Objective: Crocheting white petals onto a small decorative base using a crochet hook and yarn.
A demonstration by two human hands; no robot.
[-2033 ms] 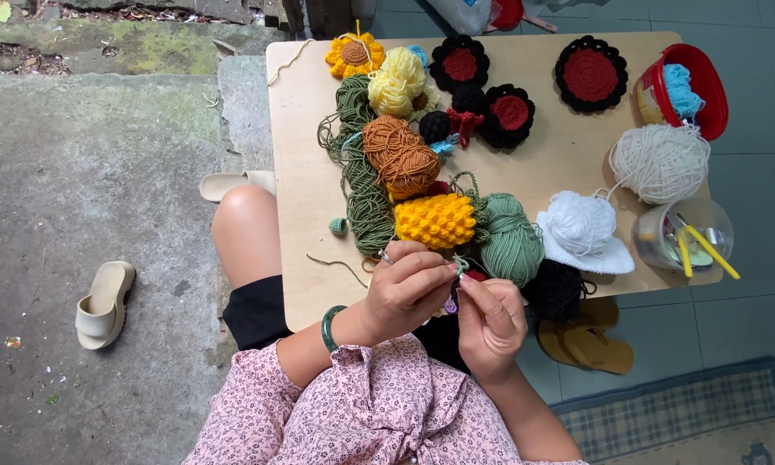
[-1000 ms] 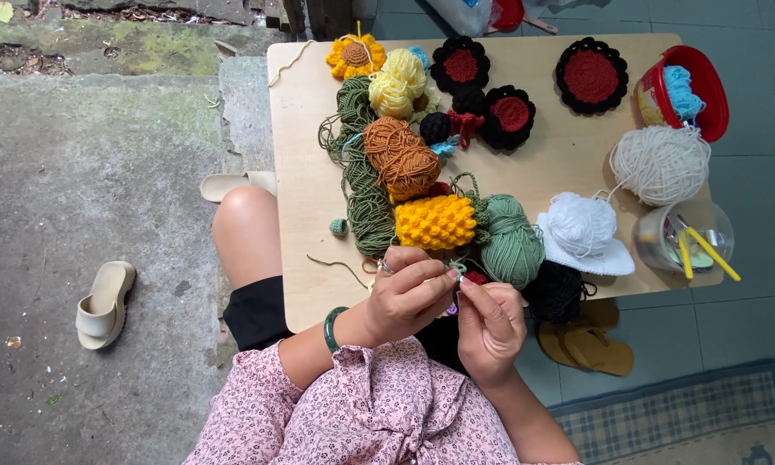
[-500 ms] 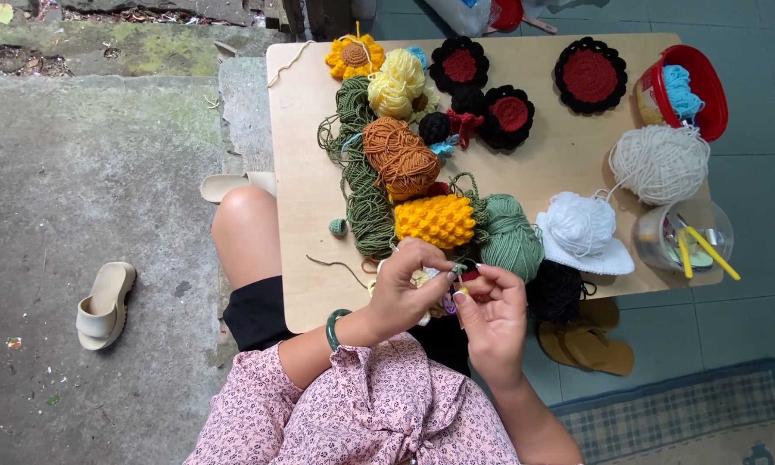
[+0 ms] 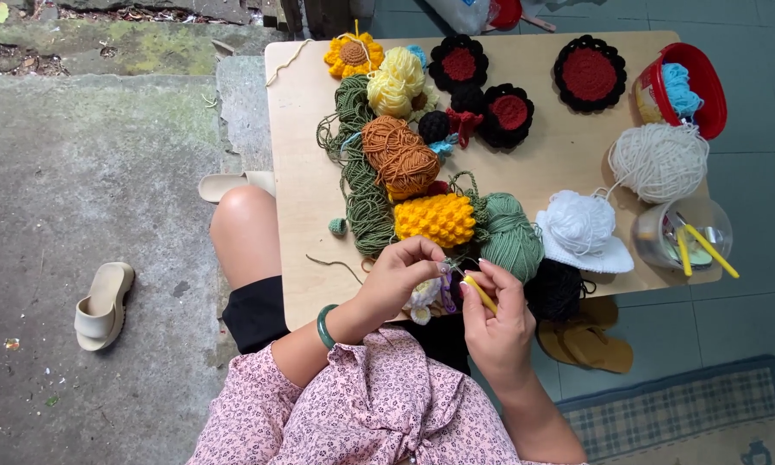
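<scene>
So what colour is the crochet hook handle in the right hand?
Yellow: the crochet hook in the right hand, seen in the head view.

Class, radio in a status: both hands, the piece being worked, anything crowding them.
Left hand pinching small crochet piece. Right hand gripping yellow crochet hook. Green yarn ball and black yarn crowd close.
</scene>
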